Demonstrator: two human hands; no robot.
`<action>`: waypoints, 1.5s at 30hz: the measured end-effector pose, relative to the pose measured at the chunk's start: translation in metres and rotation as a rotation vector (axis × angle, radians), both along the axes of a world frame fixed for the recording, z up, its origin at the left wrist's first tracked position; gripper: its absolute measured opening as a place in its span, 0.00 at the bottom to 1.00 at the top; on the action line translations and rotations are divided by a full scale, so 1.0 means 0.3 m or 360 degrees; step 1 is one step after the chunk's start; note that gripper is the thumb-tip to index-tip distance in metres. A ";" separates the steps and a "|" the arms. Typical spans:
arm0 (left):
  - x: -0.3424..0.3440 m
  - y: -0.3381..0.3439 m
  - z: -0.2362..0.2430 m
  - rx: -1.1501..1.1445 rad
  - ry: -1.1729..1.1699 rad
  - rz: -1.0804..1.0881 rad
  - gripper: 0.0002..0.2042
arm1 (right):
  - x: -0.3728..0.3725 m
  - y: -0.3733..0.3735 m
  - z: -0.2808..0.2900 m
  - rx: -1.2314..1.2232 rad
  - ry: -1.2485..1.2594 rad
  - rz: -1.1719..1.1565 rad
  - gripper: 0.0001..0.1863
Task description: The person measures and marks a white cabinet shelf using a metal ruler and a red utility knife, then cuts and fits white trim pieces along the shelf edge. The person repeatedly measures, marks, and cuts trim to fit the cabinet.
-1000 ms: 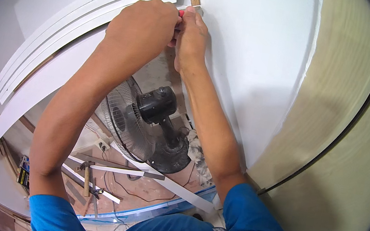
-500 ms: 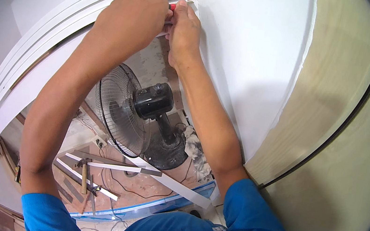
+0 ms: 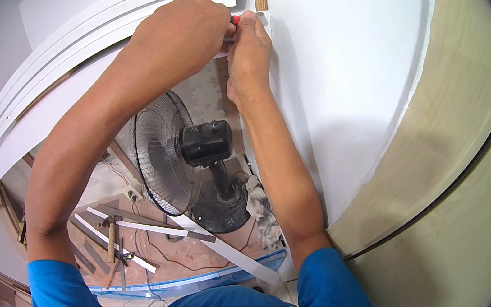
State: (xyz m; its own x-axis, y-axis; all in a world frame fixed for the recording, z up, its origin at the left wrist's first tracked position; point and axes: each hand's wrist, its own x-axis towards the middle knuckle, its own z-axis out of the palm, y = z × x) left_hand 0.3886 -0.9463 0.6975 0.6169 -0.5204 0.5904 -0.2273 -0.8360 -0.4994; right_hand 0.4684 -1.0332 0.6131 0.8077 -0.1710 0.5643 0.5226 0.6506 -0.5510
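My left hand (image 3: 180, 34) is closed at the top of the view, its back toward me and its fingers mostly hidden. Close against it, my right hand (image 3: 251, 54) is closed too, with the thumb up. Between them shows a short piece of a red-and-black tool handle (image 3: 235, 20), which both hands appear to grip. Most of that tool is covered, so its exact kind cannot be made out. The hands are at the corner of a white panel (image 3: 332, 71), beside a bundle of long white strips (image 3: 113, 22).
Below my arms stands a black pedestal fan (image 3: 206, 142). On the reddish floor lie a hammer (image 3: 112, 241), cut strips (image 3: 153, 227) and cables. A crumpled grey cloth (image 3: 258, 202) is by the fan base. A pale wood-grain panel (image 3: 445, 119) rises on the right.
Both hands stay together around the red-and-black handle. The whole scene sits slightly lower and further right in the view; the grip looks much the same.
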 end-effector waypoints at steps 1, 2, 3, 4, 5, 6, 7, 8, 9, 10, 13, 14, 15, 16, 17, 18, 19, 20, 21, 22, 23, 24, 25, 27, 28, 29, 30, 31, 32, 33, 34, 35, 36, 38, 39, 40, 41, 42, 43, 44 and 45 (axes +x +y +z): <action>-0.001 -0.001 0.002 -0.0003 0.0021 0.0014 0.12 | -0.005 -0.001 -0.002 0.0008 -0.0022 0.0026 0.22; -0.002 -0.001 0.004 -0.0007 0.0044 0.0028 0.11 | -0.007 -0.001 0.000 -0.0005 0.0016 0.0018 0.22; -0.003 -0.001 0.005 0.0000 0.0048 0.0037 0.11 | -0.010 -0.002 0.000 -0.0010 0.0020 0.0018 0.22; -0.005 -0.001 0.005 0.0006 0.0053 0.0046 0.11 | -0.011 -0.002 0.000 -0.0011 -0.0008 0.0028 0.22; -0.006 -0.001 0.005 0.0013 0.0059 0.0056 0.10 | -0.010 0.000 0.001 -0.0027 0.0012 -0.0012 0.22; -0.010 0.001 0.003 0.0015 0.0041 0.0006 0.11 | -0.008 0.000 0.002 -0.0036 -0.0001 -0.0045 0.21; -0.016 0.006 0.001 0.0018 0.0023 -0.0045 0.11 | -0.005 0.002 0.003 -0.0051 0.0032 -0.0079 0.21; -0.021 0.009 -0.001 0.0014 0.0026 -0.0069 0.11 | -0.004 0.003 0.000 -0.0054 -0.0029 -0.0062 0.21; -0.025 0.012 -0.003 -0.0002 0.0015 -0.0080 0.12 | -0.003 0.004 -0.002 -0.0063 -0.0046 -0.0042 0.21; -0.030 0.017 -0.004 -0.0021 0.0033 -0.0060 0.12 | -0.004 0.007 -0.004 -0.0069 -0.0058 -0.0019 0.21; -0.032 0.023 0.001 -0.0055 0.0075 -0.0011 0.14 | -0.008 0.012 0.000 -0.0069 -0.0032 -0.0010 0.21; -0.029 0.024 0.001 -0.0068 0.0090 0.0003 0.14 | -0.010 0.009 0.001 -0.0090 -0.0067 -0.0028 0.21; -0.027 0.023 0.001 -0.0061 0.0085 -0.0005 0.15 | -0.014 0.006 0.002 -0.0099 -0.0058 -0.0032 0.21; -0.026 0.023 0.002 -0.0053 0.0076 -0.0010 0.15 | -0.019 0.003 0.003 -0.0107 -0.0053 -0.0034 0.22; -0.025 0.024 0.002 -0.0041 0.0081 0.0004 0.15 | -0.023 -0.003 0.004 -0.0117 -0.0016 -0.0008 0.22; -0.027 0.025 0.003 -0.0052 0.0073 0.0005 0.15 | -0.028 -0.008 0.004 -0.0129 0.0021 0.0024 0.22; -0.026 0.026 0.003 -0.0055 0.0090 0.0020 0.15 | -0.032 -0.010 0.002 -0.0131 0.0030 0.0057 0.22; -0.026 0.025 0.001 -0.0048 0.0088 0.0014 0.15 | -0.034 -0.011 0.001 -0.0143 0.0050 0.0054 0.22; -0.027 0.025 -0.001 -0.0059 0.0089 0.0013 0.15 | -0.033 -0.011 0.000 -0.0145 0.0038 0.0052 0.22; -0.027 0.025 -0.005 -0.0060 0.0070 -0.0005 0.15 | -0.031 -0.011 0.000 -0.0139 0.0008 0.0054 0.22; -0.026 0.024 -0.009 -0.0053 0.0046 -0.0016 0.15 | -0.027 -0.010 0.000 -0.0136 0.0005 0.0015 0.22; -0.023 0.022 -0.012 -0.0071 0.0053 0.0002 0.15 | -0.022 -0.007 0.002 -0.0131 -0.0014 -0.0015 0.21; -0.019 0.019 -0.016 -0.0078 0.0056 0.0030 0.15 | -0.017 -0.004 0.003 -0.0132 -0.0001 -0.0043 0.21; -0.011 0.018 -0.018 -0.0059 0.0040 0.0034 0.15 | -0.008 -0.003 0.004 -0.0076 -0.0047 -0.0017 0.21; -0.009 0.021 -0.015 -0.0032 0.0027 0.0012 0.15 | -0.006 -0.002 0.003 -0.0045 -0.0028 0.0003 0.21; -0.004 0.022 -0.012 -0.0004 0.0017 0.0010 0.15 | -0.006 -0.002 0.002 -0.0039 -0.0052 -0.0002 0.21; 0.004 0.020 -0.007 0.0001 0.0009 -0.0015 0.15 | -0.005 -0.004 0.003 -0.0031 -0.0060 -0.0006 0.21; 0.009 0.019 0.000 0.0012 0.0017 -0.0011 0.16 | -0.008 -0.002 0.003 -0.0021 -0.0044 0.0000 0.21; 0.013 0.019 0.003 0.0022 0.0026 0.0003 0.16 | -0.013 -0.003 0.001 -0.0035 -0.0029 0.0008 0.21; 0.016 0.018 0.005 0.0013 0.0023 -0.0012 0.16 | -0.017 -0.009 0.001 -0.0050 -0.0008 0.0014 0.22; 0.020 0.015 0.006 0.0011 0.0020 -0.0018 0.16 | -0.020 -0.016 0.003 -0.0043 -0.0015 0.0029 0.22; 0.023 0.014 0.006 0.0010 0.0026 -0.0021 0.17 | -0.024 -0.017 0.008 -0.0047 0.0004 0.0020 0.22; 0.026 0.013 0.003 -0.0002 0.0026 -0.0031 0.17 | -0.026 -0.018 0.015 -0.0033 -0.0006 0.0019 0.22; 0.032 0.014 -0.002 -0.0026 0.0019 -0.0049 0.17 | -0.033 -0.023 0.020 -0.0040 0.0013 0.0004 0.21; 0.037 0.015 -0.005 -0.0034 0.0025 -0.0050 0.17 | -0.037 -0.027 0.017 -0.0065 0.0039 -0.0009 0.21; 0.042 0.016 -0.009 -0.0043 0.0033 -0.0050 0.16 | -0.038 -0.031 0.016 -0.0072 0.0048 0.0010 0.21; 0.046 0.019 -0.014 -0.0047 0.0017 -0.0072 0.15 | -0.037 -0.037 0.013 -0.0101 0.0078 -0.0013 0.21; 0.048 0.022 -0.019 0.0005 -0.0007 -0.0064 0.14 | -0.035 -0.040 0.011 -0.0112 0.0089 0.0000 0.21; 0.051 0.023 -0.026 0.0067 -0.0041 -0.0086 0.13 | -0.032 -0.040 0.006 -0.0101 0.0047 0.0022 0.21; 0.053 0.024 -0.029 0.0131 -0.0057 -0.0072 0.13 | -0.023 -0.037 0.006 -0.0115 0.0073 -0.0035 0.21; 0.053 0.026 -0.033 0.0091 -0.0114 -0.0136 0.12 | -0.014 -0.033 0.005 -0.0108 0.0039 -0.0079 0.21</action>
